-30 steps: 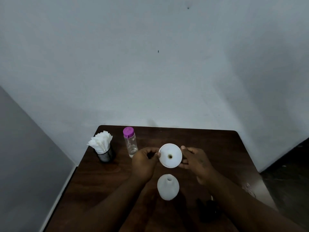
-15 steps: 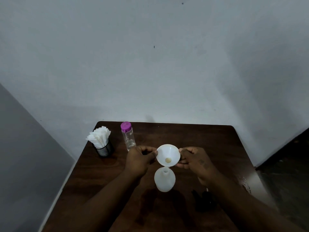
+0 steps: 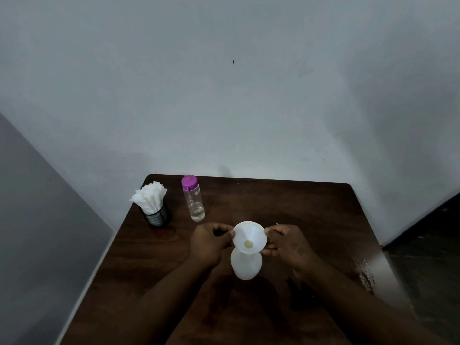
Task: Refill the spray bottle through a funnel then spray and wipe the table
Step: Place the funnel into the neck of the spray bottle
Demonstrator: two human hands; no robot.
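A white funnel (image 3: pixel 249 236) sits with its spout in the neck of a white, uncapped spray bottle (image 3: pixel 246 266) that stands on the dark wooden table (image 3: pixel 311 215). My left hand (image 3: pixel 210 242) pinches the funnel's left rim. My right hand (image 3: pixel 286 242) holds the rim on the right side. A clear bottle with a purple cap (image 3: pixel 193 197) stands behind my left hand, with a little clear liquid at its bottom. A dark object, maybe the spray head, lies under my right forearm and is hard to make out.
A black mesh cup of white paper napkins (image 3: pixel 153 202) stands at the table's back left corner. A pale wall runs right behind the table. A wet, shiny patch (image 3: pixel 366 275) shows near the right edge.
Both hands have lowered the funnel from above the white bottle down onto its neck. The funnel has tipped from facing me to upright.
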